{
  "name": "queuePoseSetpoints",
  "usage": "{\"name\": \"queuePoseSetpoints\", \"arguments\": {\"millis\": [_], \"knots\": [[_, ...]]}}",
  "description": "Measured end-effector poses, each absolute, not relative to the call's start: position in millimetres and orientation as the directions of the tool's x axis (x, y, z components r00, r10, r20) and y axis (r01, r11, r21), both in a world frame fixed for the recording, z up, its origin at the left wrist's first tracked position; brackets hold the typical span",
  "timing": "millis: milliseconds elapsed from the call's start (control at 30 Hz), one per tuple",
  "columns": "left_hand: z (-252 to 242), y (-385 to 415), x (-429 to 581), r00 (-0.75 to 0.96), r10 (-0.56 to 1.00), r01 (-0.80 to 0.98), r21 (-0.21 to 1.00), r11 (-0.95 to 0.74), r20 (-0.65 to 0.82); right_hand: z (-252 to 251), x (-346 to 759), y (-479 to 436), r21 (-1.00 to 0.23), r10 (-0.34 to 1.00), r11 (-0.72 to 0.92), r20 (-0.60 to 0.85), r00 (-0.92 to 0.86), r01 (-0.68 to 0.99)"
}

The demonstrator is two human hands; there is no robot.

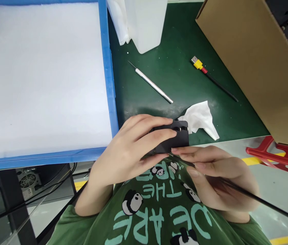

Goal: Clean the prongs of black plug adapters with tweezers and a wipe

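While the left hand (127, 149) grips a flat black housing (183, 137) between its fingers and thumb, the right hand (217, 177) pinches a slender black tool (184, 161) whose fine tip points toward the housing's near edge. The housing sits at the front edge of the bench (179, 37). A crumpled white wipe (200, 117) lies just beyond the hands; a needle-tipped pick (154, 85) and a short USB cable (210, 76) lie farther ahead of them. Should the tip skid, it could scratch the housing or prick the left hand close by; a tug on the black cord (263, 200) trailing rightward from the right hand could cause this. A loosened left grip might let the housing drop past the bench edge. The left fingers cover much of the housing; whether the tip touches it cannot be told, nor whether tool and cord are one piece. The cord leaves the view to the right, and the cardboard box (248, 61) beyond the right hand is cut off.
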State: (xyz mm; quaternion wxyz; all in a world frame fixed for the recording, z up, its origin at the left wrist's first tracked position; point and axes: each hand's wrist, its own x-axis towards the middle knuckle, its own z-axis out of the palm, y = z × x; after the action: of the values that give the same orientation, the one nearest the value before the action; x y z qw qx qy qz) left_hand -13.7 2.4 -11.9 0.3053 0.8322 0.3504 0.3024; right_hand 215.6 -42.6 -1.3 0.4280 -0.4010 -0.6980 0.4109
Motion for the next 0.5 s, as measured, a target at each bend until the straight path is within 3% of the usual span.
{"name": "queuePoseSetpoints", "arguments": {"millis": [500], "knots": [[-12.7, 3.0, -12.3, 0.572, 0.763, 0.400, 0.710, -0.580, 0.300, -0.7, 213.7, -40.0, -0.911, 0.910, 0.356, 0.287, -0.300, 0.207]]}}
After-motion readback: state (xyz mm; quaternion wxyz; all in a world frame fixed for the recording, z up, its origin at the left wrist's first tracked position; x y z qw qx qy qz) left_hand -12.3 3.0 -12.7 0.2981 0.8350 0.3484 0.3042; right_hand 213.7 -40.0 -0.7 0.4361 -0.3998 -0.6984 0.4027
